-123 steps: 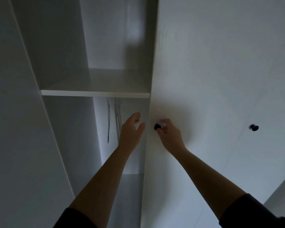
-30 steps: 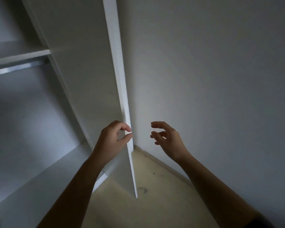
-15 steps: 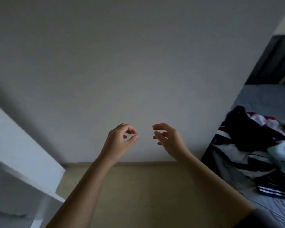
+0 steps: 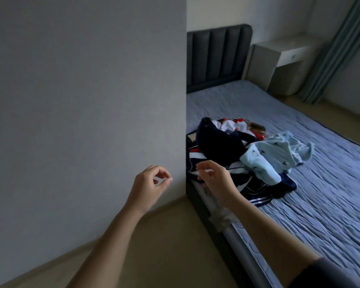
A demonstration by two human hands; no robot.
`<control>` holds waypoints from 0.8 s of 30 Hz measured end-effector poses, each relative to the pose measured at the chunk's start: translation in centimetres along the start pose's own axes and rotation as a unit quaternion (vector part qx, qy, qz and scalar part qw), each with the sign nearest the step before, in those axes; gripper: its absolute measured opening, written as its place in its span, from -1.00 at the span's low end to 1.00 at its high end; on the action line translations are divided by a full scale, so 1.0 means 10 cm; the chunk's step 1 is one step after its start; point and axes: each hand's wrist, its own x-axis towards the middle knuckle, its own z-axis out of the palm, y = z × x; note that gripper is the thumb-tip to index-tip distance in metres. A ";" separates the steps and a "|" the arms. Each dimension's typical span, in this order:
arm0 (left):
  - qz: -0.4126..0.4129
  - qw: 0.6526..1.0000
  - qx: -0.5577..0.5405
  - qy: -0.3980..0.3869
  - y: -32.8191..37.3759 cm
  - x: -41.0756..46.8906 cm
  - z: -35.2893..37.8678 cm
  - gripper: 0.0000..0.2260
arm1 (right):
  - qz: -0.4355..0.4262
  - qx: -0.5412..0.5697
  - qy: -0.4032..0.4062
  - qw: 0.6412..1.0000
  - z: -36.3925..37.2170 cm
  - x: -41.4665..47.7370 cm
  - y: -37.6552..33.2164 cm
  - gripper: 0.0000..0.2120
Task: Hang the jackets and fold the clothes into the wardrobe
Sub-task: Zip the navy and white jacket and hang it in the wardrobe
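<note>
A heap of clothes lies on the blue bed (image 4: 299,194) near its left edge: a dark navy garment (image 4: 218,146) on top, a light blue patterned piece (image 4: 274,156) to its right, and white-and-red fabric (image 4: 235,125) behind. My right hand (image 4: 214,179) hovers in front of the heap's near edge, fingers loosely curled, holding nothing. My left hand (image 4: 150,183) hangs in front of the grey wall (image 4: 81,111), thumb and forefinger nearly touching, also empty. The wardrobe is out of view.
A dark padded headboard (image 4: 216,57) stands at the bed's far end. A pale bedside cabinet (image 4: 279,65) and a teal curtain (image 4: 337,48) sit at the back right. Beige floor (image 4: 164,246) runs between the wall and the bed's side.
The view has swung right from the open wardrobe door, past the wall, to the bed with the clothes. Both hands stayed raised and empty; the left let go of the door edge.
</note>
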 end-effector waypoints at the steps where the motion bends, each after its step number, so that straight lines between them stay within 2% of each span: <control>1: 0.009 1.000 -0.004 -0.016 0.03 0.13 0.14 -0.93 | 0.013 0.002 0.015 1.000 -0.12 0.06 0.08 -0.86; 9: 0.040 0.992 -0.054 -0.109 0.05 1.19 1.20 -0.96 | 0.078 -0.041 0.096 0.991 -0.98 0.66 0.71 -0.76; 14: 0.038 0.982 -0.058 -0.174 -0.13 2.00 1.83 -0.96 | 0.138 -0.086 0.136 0.977 -1.44 1.12 1.17 -0.85; 24: -0.023 0.957 -0.041 -0.287 -0.34 3.16 3.07 -0.96 | 0.267 -0.155 0.113 0.944 -2.06 1.84 2.21 -0.86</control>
